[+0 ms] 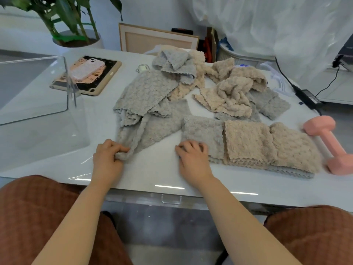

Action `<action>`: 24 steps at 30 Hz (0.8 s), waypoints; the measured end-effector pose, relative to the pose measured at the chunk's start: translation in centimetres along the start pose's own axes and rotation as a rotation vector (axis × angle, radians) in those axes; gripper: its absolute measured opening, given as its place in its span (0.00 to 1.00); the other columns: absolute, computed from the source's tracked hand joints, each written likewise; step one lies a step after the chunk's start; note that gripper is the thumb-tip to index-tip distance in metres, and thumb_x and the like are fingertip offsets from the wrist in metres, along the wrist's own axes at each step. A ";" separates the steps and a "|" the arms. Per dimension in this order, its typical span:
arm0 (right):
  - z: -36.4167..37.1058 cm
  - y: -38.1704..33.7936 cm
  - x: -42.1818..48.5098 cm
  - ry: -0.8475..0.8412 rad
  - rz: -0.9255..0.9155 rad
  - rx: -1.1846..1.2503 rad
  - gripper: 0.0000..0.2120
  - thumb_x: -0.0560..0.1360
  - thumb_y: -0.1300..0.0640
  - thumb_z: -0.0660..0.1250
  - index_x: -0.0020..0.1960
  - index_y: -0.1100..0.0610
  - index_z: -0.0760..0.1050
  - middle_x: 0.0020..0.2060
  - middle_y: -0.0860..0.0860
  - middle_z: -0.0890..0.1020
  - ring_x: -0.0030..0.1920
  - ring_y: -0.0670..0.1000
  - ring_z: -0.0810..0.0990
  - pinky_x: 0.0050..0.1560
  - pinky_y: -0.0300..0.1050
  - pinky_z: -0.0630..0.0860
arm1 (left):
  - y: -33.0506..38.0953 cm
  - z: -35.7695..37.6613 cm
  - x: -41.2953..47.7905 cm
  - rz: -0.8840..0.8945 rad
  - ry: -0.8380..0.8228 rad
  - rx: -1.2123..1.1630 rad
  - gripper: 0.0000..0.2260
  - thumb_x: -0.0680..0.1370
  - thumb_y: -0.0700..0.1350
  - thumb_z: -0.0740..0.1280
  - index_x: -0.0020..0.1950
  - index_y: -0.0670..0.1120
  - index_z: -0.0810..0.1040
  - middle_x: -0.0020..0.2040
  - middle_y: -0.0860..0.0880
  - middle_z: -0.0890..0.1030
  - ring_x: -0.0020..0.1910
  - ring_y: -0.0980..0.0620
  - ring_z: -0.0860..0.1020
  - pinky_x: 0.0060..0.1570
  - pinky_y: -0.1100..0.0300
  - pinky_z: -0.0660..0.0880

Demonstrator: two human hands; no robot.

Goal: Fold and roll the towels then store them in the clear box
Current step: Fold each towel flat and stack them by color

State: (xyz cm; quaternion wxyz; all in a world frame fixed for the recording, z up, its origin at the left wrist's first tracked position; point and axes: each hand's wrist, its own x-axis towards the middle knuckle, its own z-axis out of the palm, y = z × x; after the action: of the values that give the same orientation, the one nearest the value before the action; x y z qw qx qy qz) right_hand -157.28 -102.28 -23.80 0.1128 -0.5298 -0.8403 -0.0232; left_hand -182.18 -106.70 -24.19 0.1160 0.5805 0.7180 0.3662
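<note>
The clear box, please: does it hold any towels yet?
No, nothing lies inside the clear box; the towels are all on the table.

White glossy counter [152, 169], streaks of glare along its near edge. Behind its far left corner: leafy potted plant [72, 20] in a white tub. Behind its far edge, centre: pale-framed panel [156, 40], standing against a plain pale wall [149, 10]. Beyond its far right: sheer white curtain [277, 25], brightly lit. Beneath the counter: grey floor [168, 232].
</note>
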 end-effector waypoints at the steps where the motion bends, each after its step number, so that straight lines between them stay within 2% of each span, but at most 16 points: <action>1: -0.1 0.3 0.1 -0.021 0.067 -0.024 0.14 0.68 0.61 0.63 0.52 0.55 0.80 0.52 0.50 0.78 0.58 0.56 0.74 0.58 0.53 0.56 | -0.1 -0.6 0.1 0.022 0.015 0.001 0.16 0.67 0.24 0.64 0.41 0.44 0.83 0.41 0.52 0.72 0.45 0.44 0.71 0.45 0.50 0.69; 3: -0.7 0.7 0.5 -0.073 0.173 -0.041 0.13 0.71 0.60 0.60 0.53 0.57 0.78 0.56 0.51 0.77 0.61 0.56 0.72 0.62 0.54 0.54 | -0.7 -1.8 0.4 0.104 -0.020 0.016 0.21 0.64 0.22 0.65 0.33 0.48 0.81 0.42 0.53 0.73 0.45 0.43 0.72 0.44 0.53 0.68; 5: -1.6 0.5 1.2 -0.128 0.219 -0.025 0.13 0.74 0.59 0.58 0.56 0.57 0.76 0.59 0.52 0.74 0.63 0.56 0.68 0.65 0.55 0.51 | -1.3 -2.8 0.4 0.160 -0.182 0.027 0.30 0.62 0.21 0.66 0.25 0.60 0.75 0.42 0.57 0.74 0.46 0.45 0.72 0.46 0.58 0.67; 8: -3.1 -0.6 2.1 -0.112 0.239 0.027 0.17 0.76 0.59 0.58 0.64 0.55 0.71 0.61 0.53 0.73 0.64 0.56 0.66 0.63 0.52 0.54 | -1.8 -4.4 0.2 0.162 -0.462 0.157 0.32 0.60 0.23 0.68 0.24 0.66 0.74 0.43 0.61 0.75 0.47 0.48 0.72 0.48 0.53 0.67; 10: -3.8 -1.2 2.8 -0.061 0.170 0.092 0.27 0.74 0.61 0.60 0.72 0.52 0.62 0.67 0.53 0.68 0.66 0.56 0.64 0.61 0.51 0.56 | -1.8 -5.6 0.2 0.122 -0.573 0.244 0.33 0.60 0.24 0.67 0.23 0.67 0.73 0.45 0.61 0.75 0.48 0.50 0.72 0.49 0.53 0.67; 13: -4.1 -2.6 4.0 -0.178 -0.056 0.172 0.39 0.71 0.67 0.60 0.77 0.47 0.50 0.75 0.52 0.56 0.73 0.56 0.54 0.67 0.56 0.56 | -1.3 -7.0 0.2 0.062 -0.690 0.301 0.32 0.61 0.25 0.64 0.22 0.66 0.74 0.46 0.60 0.76 0.50 0.53 0.74 0.52 0.55 0.69; 16: -3.4 -4.3 4.6 -0.323 -0.207 0.192 0.36 0.72 0.68 0.60 0.75 0.45 0.55 0.76 0.50 0.53 0.74 0.55 0.51 0.70 0.59 0.55 | -1.2 -8.1 -0.1 -0.009 -0.744 0.198 0.30 0.62 0.24 0.63 0.20 0.62 0.75 0.44 0.57 0.78 0.47 0.55 0.76 0.52 0.60 0.71; 18: -3.0 -5.2 4.7 -0.362 -0.261 0.192 0.27 0.74 0.65 0.60 0.70 0.46 0.65 0.73 0.50 0.61 0.73 0.54 0.57 0.65 0.54 0.57 | -1.2 -8.7 -0.4 -0.037 -0.748 0.122 0.29 0.62 0.24 0.63 0.21 0.61 0.76 0.42 0.57 0.79 0.46 0.56 0.77 0.50 0.64 0.71; 20: -3.3 -5.7 4.8 -0.347 -0.268 0.188 0.17 0.74 0.62 0.61 0.61 0.50 0.72 0.61 0.50 0.72 0.63 0.54 0.68 0.57 0.50 0.59 | -1.5 -9.1 -0.7 -0.067 -0.709 0.082 0.27 0.63 0.24 0.63 0.24 0.58 0.78 0.39 0.55 0.80 0.43 0.56 0.78 0.44 0.68 0.71; 22: -4.1 -5.6 4.9 -0.363 -0.241 0.165 0.09 0.72 0.63 0.62 0.48 0.52 0.72 0.47 0.49 0.74 0.52 0.54 0.73 0.51 0.48 0.62 | -1.4 -9.5 -0.9 -0.081 -0.595 0.065 0.22 0.65 0.26 0.64 0.29 0.54 0.79 0.37 0.52 0.81 0.39 0.53 0.78 0.37 0.68 0.71; 24: -4.8 -5.2 4.7 -0.478 -0.207 0.186 0.09 0.70 0.65 0.65 0.39 0.53 0.67 0.39 0.48 0.71 0.44 0.53 0.73 0.42 0.45 0.66 | -1.2 -9.7 -1.3 -0.070 -0.428 0.038 0.17 0.68 0.29 0.65 0.35 0.52 0.79 0.37 0.50 0.80 0.40 0.50 0.77 0.37 0.63 0.71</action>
State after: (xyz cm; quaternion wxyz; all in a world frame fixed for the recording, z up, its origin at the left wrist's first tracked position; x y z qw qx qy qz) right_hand -163.08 -101.21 -17.72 -0.0435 -0.4188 -0.8913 0.1682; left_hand -188.41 -111.73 -18.44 0.2673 0.6219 0.7033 0.2169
